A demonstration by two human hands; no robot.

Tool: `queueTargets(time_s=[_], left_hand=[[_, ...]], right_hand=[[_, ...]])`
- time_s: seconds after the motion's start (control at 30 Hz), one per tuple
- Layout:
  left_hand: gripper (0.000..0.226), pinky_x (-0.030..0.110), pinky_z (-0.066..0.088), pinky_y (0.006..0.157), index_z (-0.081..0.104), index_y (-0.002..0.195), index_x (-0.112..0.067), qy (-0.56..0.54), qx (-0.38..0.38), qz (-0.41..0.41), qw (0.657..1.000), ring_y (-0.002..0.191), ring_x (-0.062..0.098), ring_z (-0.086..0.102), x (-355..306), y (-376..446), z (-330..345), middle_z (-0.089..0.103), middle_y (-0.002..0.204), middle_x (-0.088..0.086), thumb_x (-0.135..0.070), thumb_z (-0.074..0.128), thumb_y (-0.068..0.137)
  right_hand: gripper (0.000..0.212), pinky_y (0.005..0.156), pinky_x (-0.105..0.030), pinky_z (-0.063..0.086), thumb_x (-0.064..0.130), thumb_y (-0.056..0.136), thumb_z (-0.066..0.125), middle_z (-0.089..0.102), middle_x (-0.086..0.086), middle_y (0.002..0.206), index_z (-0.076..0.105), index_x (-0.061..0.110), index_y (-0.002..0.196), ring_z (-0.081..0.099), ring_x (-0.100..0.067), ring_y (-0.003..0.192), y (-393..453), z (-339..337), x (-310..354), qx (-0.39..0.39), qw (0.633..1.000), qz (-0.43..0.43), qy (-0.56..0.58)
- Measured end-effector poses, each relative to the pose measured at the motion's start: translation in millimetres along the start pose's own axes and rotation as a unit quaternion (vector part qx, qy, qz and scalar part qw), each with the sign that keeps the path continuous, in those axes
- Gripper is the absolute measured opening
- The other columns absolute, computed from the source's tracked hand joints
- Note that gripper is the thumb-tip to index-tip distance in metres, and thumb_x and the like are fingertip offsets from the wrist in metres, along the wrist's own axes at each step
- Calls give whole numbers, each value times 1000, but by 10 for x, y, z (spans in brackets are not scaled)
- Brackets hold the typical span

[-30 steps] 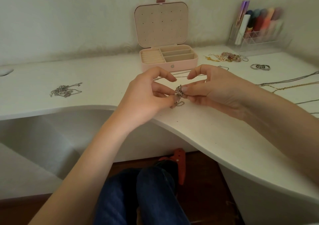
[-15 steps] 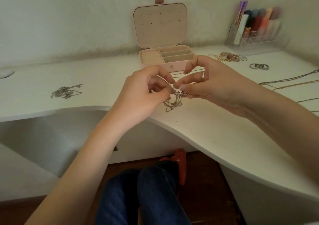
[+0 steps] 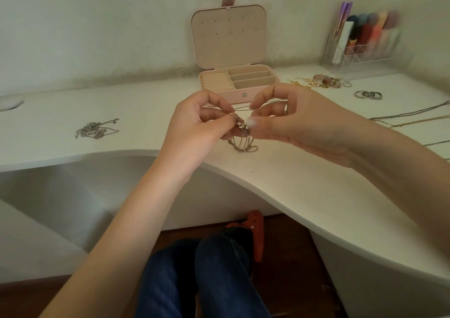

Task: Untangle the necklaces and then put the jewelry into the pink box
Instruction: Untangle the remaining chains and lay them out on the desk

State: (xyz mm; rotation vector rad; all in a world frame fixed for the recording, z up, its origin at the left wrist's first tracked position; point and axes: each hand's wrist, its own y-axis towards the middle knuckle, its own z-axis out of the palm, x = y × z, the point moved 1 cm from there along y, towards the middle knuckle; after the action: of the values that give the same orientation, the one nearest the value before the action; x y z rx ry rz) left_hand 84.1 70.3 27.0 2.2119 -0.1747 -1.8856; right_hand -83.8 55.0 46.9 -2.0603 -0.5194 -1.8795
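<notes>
necklaces (image 3: 242, 138) still knotted: left hand (image 3: 197, 127) and right hand (image 3: 292, 125) both pinch the tangle just above the surface (image 3: 304, 186). pink box (image 3: 237, 83) open, compartments look empty. another chain clump (image 3: 96, 130) and rings (image 3: 368, 94) wait. early stage.

- Dim, soft, greenish light; no glare.
- Deep shadow under the desk (image 3: 304, 178).
- Pen holder (image 3: 360, 44) at the far right is blurred.
- Wide-angle lens bends the edges.

Box (image 3: 237, 83) at back w/ lid up, chain pile (image 3: 96, 130) left, rings (image 3: 368, 94) right, tangle (image 3: 242, 141) in front
</notes>
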Motion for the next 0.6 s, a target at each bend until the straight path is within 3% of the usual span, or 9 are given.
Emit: queueTargets(time_s=[0.17, 0.3, 0.47, 0.6], left_hand=[[19, 20, 50, 57, 57, 81, -12, 5, 17, -2, 1000, 61, 18, 69, -4, -22, 28, 70, 65, 7, 6, 60, 83], [15, 20, 51, 56, 56, 84, -9, -1, 40, -13, 999, 53, 15, 66, -22, -54, 74, 68, 59, 1, 5, 58, 85], [14, 21, 50, 55, 58, 86, -10, -2, 62, -20, 998, 46, 13, 59, -50, -66, 110, 66, 60, -2, 4, 54, 87], [10, 19, 46, 56, 64, 86, -13, 11, 81, -28, 996, 50, 11, 52, -68, -74, 125, 65, 60, -3, -7, 58, 90]], right_hand=[[7, 65, -16, 55, 11, 83, 67, 70, -6, 74, 70, 7, 88, 65, -8, 65, 7, 6, -10, -31, 998, -1, -61], [13, 61, -17, 55, 11, 90, 61, 66, -8, 74, 69, 1, 91, 62, -7, 60, 20, -16, 11, -67, 994, 2, -90], [15, 60, -20, 54, 17, 96, 53, 71, -8, 81, 65, 8, 96, 68, -12, 71, 21, -22, 31, -86, 991, -10, -107], [18, 61, -21, 54, 18, 97, 52, 69, -4, 72, 63, 4, 100, 68, -12, 67, 28, -36, 49, -111, 985, -39, -123]])
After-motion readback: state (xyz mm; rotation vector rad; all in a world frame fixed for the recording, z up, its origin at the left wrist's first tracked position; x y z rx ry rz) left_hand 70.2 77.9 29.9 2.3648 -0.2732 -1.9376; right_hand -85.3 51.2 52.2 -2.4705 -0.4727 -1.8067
